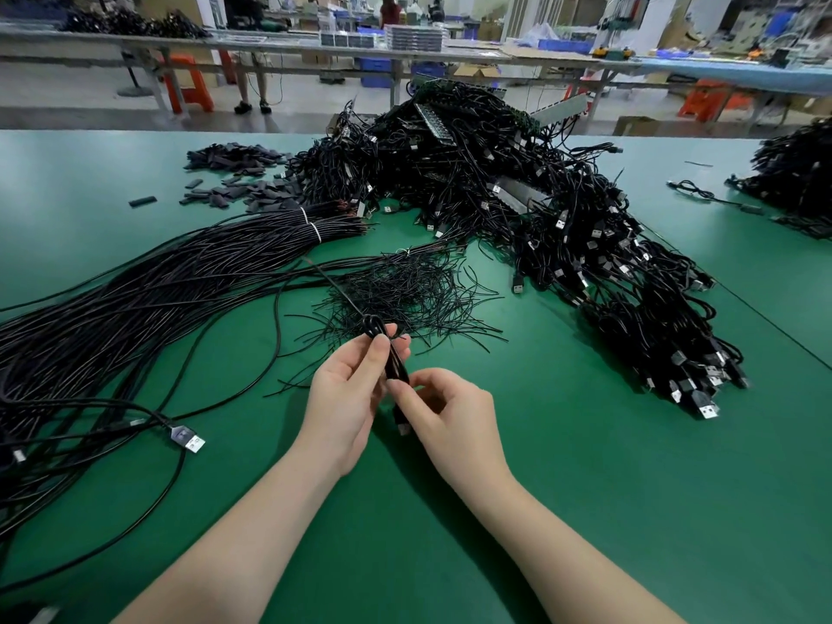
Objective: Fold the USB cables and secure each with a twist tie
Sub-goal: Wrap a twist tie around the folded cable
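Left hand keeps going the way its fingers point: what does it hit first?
Probably the loose heap of twist ties just beyond the left hand, which grips the folded cable. Depth is unclear; the hand may pass above it.

Folded cable (396, 367) partly hidden behind fingers (377, 353), loose cable bundle (112, 317) cut off at left edge

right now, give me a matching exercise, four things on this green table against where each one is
Things:
1. folded cable
2. loose twist ties
3. tied cable pile
4. unfolded long cables

Places:
a. heaped at the right and far side
b. spread along the left side
c. held between both hands
d. scattered at the centre, just beyond the hands

Pairs: 1-c, 2-d, 3-a, 4-b

The left hand and right hand both grip the folded cable.
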{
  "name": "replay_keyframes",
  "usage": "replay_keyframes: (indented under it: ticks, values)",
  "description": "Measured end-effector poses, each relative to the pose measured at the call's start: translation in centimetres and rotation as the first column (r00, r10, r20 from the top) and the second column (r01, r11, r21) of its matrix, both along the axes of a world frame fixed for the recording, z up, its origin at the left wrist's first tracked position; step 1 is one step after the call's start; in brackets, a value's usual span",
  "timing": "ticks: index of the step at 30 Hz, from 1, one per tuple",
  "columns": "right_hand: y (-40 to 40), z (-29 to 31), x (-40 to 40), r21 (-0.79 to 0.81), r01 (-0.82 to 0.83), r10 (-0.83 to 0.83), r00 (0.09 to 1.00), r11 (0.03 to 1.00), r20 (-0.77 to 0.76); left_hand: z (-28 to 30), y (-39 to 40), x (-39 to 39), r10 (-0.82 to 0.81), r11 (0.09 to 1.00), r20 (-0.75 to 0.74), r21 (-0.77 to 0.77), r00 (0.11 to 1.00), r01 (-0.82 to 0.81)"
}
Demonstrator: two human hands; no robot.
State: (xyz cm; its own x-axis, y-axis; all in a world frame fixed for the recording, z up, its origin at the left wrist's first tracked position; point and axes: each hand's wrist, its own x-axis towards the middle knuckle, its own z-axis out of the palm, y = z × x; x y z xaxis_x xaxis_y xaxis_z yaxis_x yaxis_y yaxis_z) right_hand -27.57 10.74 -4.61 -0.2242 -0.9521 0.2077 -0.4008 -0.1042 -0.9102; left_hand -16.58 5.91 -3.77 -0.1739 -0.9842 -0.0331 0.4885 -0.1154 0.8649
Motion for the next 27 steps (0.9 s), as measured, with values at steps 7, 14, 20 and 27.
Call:
replay_keyframes:
  ticks: [7,14,20,27]
  values:
    - [-0.20,-0.68,0.21,-0.125,0.049,-0.074,0.976,0.991,-0.206,-0.13,0.15,-0.39,0.005,1.000,0.079,0.011,0.997,-0.006]
    - [-0.20,-0.59,-0.05,-0.136,0.069,-0.082,0.992,0.988,-0.091,0.15,0.05,-0.90,0.013,0.998,0.134,0.057,0.991,-0.021]
    - [-0.12,-0.52,-0.25,-0.112,0.083,-0.088,0.995,0.990,-0.040,0.33,0.28,-0.97,0.000,0.999,0.181,0.046,0.983,-0.009]
    - [0.05,-0.19,-0.22,-0.084,0.048,-0.050,0.999,0.995,-0.017,0.39,0.45,-0.75,-0.068,0.998,0.237,0.008,0.969,0.068]
